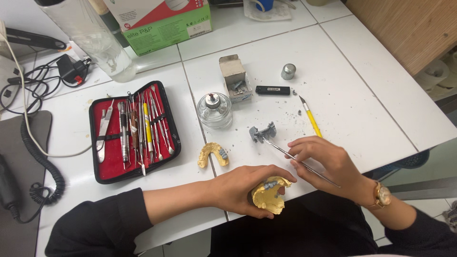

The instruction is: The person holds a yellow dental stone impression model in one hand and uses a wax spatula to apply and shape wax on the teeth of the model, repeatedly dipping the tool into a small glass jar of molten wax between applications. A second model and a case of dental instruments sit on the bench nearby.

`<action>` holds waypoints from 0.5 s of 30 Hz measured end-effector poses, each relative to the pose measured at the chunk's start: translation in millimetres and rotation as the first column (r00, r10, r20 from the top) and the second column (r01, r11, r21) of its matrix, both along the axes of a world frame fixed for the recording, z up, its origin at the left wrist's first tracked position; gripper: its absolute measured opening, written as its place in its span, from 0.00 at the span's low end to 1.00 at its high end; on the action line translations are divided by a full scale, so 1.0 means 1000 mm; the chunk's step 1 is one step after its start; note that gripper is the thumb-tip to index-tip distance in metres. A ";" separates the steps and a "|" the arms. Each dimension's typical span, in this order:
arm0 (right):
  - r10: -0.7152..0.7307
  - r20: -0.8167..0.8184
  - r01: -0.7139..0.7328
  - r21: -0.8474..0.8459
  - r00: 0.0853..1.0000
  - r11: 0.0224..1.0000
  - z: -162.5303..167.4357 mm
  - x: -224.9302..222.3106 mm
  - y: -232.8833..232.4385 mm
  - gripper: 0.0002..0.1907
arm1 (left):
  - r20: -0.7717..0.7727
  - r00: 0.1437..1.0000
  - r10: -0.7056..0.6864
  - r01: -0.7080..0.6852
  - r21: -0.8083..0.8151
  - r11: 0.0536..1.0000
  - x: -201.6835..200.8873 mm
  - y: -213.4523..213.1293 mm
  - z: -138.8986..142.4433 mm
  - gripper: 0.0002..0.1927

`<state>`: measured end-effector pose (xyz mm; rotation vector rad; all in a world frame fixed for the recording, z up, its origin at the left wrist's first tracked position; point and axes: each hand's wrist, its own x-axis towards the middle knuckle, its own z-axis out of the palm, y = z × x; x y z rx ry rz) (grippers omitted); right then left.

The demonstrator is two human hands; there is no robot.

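My left hand (238, 188) grips a yellow plaster dental cast (270, 195) with grey wax on its ridge, held at the near table edge. My right hand (328, 162) holds a thin metal instrument (285, 152) like a pen. Its tip touches a grey wax lump (262, 133) lying on the white table (333, 57). A second yellow dental cast (213, 154) rests on the table left of that lump.
An open red-lined case of metal tools (133, 131) lies at left. A glass spirit lamp (214, 110), a small open box (234, 76), a black lighter (272, 90), a metal cap (288, 71) and a yellow-handled knife (310, 117) sit behind. Cables (33, 143) trail far left.
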<state>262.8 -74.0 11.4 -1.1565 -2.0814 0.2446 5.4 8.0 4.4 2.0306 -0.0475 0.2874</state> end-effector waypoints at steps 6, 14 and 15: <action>-0.118 0.044 0.116 0.029 0.992 0.993 -0.014 -0.009 -0.010 0.08 | -0.024 0.999 0.021 -0.021 0.008 1.000 -0.002 -0.001 0.005 0.40; -0.155 0.089 0.152 0.041 0.984 0.988 -0.016 -0.013 -0.010 0.09 | -0.002 1.000 0.026 -0.026 0.028 0.999 -0.002 -0.001 0.003 0.40; -0.151 0.081 0.149 0.038 0.985 0.988 -0.015 -0.013 -0.009 0.09 | 0.011 1.000 0.024 -0.025 0.036 0.999 -0.002 -0.001 0.002 0.40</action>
